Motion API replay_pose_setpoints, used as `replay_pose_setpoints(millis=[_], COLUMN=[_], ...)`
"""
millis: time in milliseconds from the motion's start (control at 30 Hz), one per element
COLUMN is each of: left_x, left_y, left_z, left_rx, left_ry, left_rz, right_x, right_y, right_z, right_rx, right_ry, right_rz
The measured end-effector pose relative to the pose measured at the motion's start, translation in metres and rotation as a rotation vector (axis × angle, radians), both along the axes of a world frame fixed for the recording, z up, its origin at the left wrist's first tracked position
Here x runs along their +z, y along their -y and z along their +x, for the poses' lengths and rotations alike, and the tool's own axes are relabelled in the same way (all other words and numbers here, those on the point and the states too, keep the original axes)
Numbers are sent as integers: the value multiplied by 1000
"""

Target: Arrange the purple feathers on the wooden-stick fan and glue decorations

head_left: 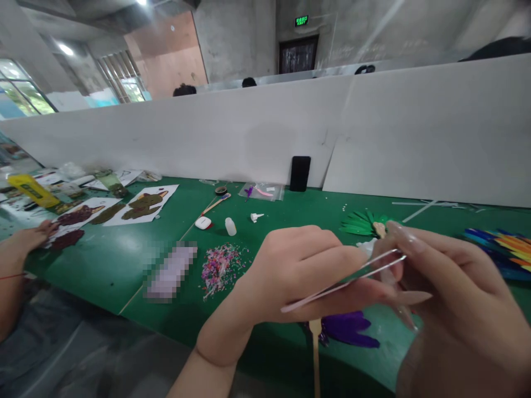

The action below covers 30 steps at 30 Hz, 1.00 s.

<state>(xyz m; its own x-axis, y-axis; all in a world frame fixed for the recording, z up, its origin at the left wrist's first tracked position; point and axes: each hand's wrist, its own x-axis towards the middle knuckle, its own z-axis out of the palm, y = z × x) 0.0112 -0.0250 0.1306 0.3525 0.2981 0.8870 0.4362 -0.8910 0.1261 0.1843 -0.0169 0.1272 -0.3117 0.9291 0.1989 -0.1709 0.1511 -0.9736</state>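
Observation:
A pair of pinkish metal tweezers [332, 288] lies between the thumb and fingers of my left hand [302, 268], with its tips pointing right. The fingertips of my right hand [452, 282] are pinched together at those tips; whatever they hold is too small or hidden to make out. Below my hands, a purple feather-shaped piece [350, 330] sits beside a flat wooden stick [316, 354] on the green table. Just behind my right fingers is a green fringed piece [359, 224], partly covered. Left of my left wrist spreads a pile of colourful small bits [222, 268].
A blurred pink rectangle [172, 273], a white case [203, 223], a small bottle [230, 226] and a brush [215, 204] lie leftward. A black phone [300, 173] leans on the white partition [232, 132]. Another person's hand [37, 235] works at far left. Multicoloured strips [504, 251] lie right.

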Motion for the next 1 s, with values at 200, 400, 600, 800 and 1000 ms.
replay_pose_setpoints(millis=[200, 400, 600, 800, 1000], left_x=[4, 6, 7, 8, 9], left_y=[0, 0, 3, 4, 3], left_z=[-1, -4, -5, -2, 0], left_rx=[-13, -20, -27, 46, 101], left_ry=[19, 14, 17, 21, 14], left_rz=[-4, 58, 52, 112, 164], right_x=[7, 7, 7, 8, 9], right_y=[-7, -7, -4, -3, -3], right_z=[0, 0, -2, -1, -1], right_rx=[255, 302, 299, 247, 204], right_ry=[-81, -73, -86, -68, -92], right_rz=[-61, -38, -47, -40, -93])
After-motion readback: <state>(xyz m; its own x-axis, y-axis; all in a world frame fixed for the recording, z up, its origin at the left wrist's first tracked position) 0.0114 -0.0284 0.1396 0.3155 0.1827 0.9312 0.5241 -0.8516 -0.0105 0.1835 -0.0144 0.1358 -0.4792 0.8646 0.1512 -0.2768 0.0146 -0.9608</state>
